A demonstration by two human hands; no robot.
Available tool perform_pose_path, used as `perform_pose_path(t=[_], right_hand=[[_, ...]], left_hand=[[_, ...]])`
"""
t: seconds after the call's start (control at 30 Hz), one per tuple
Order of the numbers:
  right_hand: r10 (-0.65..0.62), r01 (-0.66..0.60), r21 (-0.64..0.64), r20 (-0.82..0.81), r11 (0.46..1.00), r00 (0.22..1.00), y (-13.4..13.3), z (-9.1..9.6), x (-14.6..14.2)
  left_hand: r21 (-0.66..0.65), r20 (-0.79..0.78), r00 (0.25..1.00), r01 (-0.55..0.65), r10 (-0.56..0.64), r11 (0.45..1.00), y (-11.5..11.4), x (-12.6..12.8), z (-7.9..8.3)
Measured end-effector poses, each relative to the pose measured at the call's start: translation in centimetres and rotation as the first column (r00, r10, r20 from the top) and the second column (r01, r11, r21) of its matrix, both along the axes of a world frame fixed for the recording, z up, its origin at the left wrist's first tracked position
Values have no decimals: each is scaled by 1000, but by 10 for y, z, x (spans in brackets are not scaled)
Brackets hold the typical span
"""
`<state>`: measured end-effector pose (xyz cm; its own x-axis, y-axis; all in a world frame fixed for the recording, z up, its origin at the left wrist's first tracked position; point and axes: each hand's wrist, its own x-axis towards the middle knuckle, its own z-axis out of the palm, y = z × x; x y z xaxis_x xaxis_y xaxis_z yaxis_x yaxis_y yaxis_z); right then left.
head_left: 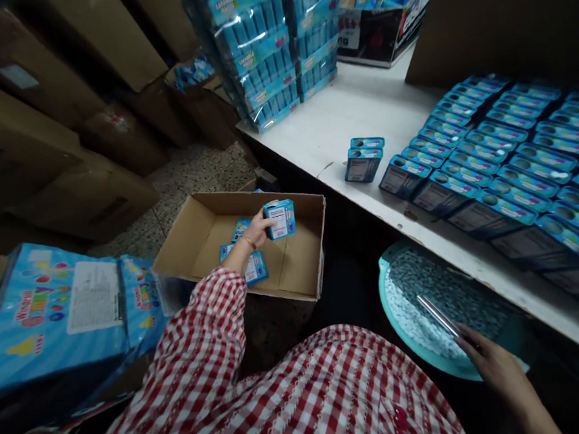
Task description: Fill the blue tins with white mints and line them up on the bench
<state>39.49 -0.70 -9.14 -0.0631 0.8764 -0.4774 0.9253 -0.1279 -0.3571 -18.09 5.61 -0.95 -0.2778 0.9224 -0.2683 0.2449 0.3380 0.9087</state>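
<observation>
My left hand (256, 230) is closed round a small blue carton (280, 219), held above an open cardboard box (297, 260). Inside that box lie a few more blue cartons (256, 266). At the lower right, my right hand (485, 355) grips a shiny metal tube (438, 315), its far end over a teal basin (386, 296). Small pale pellets (415, 324) fill the basin, partly in the table's shadow.
Rows of blue cartons (490, 154) stand on the white table (308, 145), with two cartons (364, 163) apart from them. Wrapped carton stacks (262, 59) rise behind. Brown boxes (13, 145) and a blue printed pack (51, 309) are at left.
</observation>
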Motion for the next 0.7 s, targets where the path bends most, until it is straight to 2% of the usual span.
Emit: perform_pose_path(t=[0.07,0.17,0.27,0.3,0.37,0.47,0.6,0.7], right_hand=[[28,-29,22,56,999,998,5,-10,10],[24,-31,62,101,998,995,15,-21,21],[-17,8,129,66,992,998,23,-30,16],[-23,15,146,54,989,998,25,-35,10],[-9,5,158,23,987,1000,26,-48,-9],[32,-27,122,-41,992,999,30,-72,-45],[-12,42,130,-220,991,975,40,-92,-76],[-80,134,96,-429,986,900,44,-89,-75]], left_hand=[[56,317,948,-59,39,997,-13,36,28],[29,607,794,4,-21,1000,-37,103,55],[-33,781,623,103,-39,994,-56,168,58],[-45,797,603,101,-25,994,-60,187,55],[-67,803,595,92,-1,994,-65,216,48],[-97,776,630,85,22,992,-67,242,35],[-115,727,686,88,23,990,-65,252,17],[-89,693,721,91,-4,992,-60,254,0]])
